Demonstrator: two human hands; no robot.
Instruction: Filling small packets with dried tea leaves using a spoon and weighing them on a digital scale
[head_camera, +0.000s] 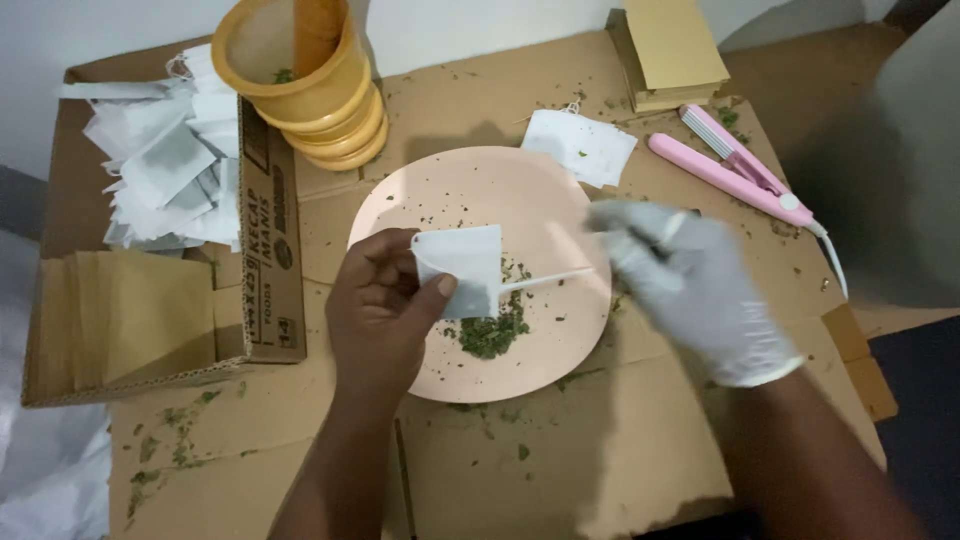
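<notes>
My bare left hand (385, 310) pinches a small white paper sachet (462, 262) above a pink plate (470, 195). My right hand (690, 285), in a white glove, holds a thin white plastic spoon (545, 280) whose tip reaches the sachet's lower edge. A small heap of green dried herb (492, 335) lies on the plate just under the sachet. Crumbs of herb are scattered over the plate and the flattened cardboard (600, 440) beneath it.
A cardboard box (270, 250) at left holds a pile of white sachets (165, 160) and brown paper envelopes (130, 310). Stacked yellow bowls (310, 85) stand behind the plate. Another white sachet (580, 145), a pink heat sealer (735, 170) and a stack of tan packets (670, 50) lie at the back right.
</notes>
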